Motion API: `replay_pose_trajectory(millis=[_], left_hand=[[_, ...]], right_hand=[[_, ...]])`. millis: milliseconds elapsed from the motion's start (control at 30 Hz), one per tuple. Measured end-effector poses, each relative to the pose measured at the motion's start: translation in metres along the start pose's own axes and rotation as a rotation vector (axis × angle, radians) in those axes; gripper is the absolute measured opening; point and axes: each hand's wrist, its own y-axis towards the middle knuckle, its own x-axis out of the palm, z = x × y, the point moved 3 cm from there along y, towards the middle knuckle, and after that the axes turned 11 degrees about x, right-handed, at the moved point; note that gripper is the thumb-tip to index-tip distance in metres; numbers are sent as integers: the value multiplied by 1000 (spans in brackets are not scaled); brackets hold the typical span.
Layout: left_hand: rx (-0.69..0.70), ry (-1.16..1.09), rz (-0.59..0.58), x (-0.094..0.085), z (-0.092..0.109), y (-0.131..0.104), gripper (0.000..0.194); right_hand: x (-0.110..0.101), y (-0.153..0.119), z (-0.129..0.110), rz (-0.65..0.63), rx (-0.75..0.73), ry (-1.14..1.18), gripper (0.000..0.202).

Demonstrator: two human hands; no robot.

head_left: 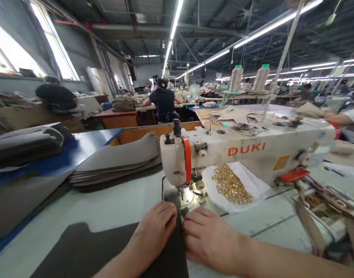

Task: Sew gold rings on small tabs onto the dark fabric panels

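Observation:
A dark grey-brown fabric panel [107, 247] lies on the sewing machine bed, its far end at the presser foot [182, 190] of a white sewing machine [217, 150]. On top of the panel, just in front of the needle area, my left hand [156, 227] has its fingers curled and pressed together on the cloth. My right hand [208, 237] is closed at the panel's right edge, close beside the left. Its fingertips are partly hidden, with the cloth edge between the two hands. Gold-coloured metal rings [231, 185] lie heaped on a white cloth [256, 183] right of the needle.
A stack of grey cut panels [119, 162] sits left of the machine head. Farther left is another pile [26, 146] on a blue-edged table. Straps and rings [324, 216] clutter the right side. Thread cones [236, 79] stand behind; co-workers [162, 100] sit farther off.

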Motion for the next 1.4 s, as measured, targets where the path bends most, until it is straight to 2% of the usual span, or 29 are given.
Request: replay_pose_trajectory(millis=[167, 333, 767, 1233, 1400], left_hand=[[43, 33, 56, -1, 0, 3, 22], [49, 42, 54, -1, 1, 1, 22], [89, 21, 99, -2, 1, 2, 23], [82, 10, 97, -2, 1, 4, 23], [53, -17, 84, -1, -1, 2, 21]], right_hand=[[10, 6, 1, 24, -24, 44, 12], [19, 8, 2, 1, -48, 81, 15], [36, 10, 2, 119, -67, 98, 19], [33, 9, 2, 160, -51, 113, 19], [24, 11, 2, 106, 4, 120, 13]])
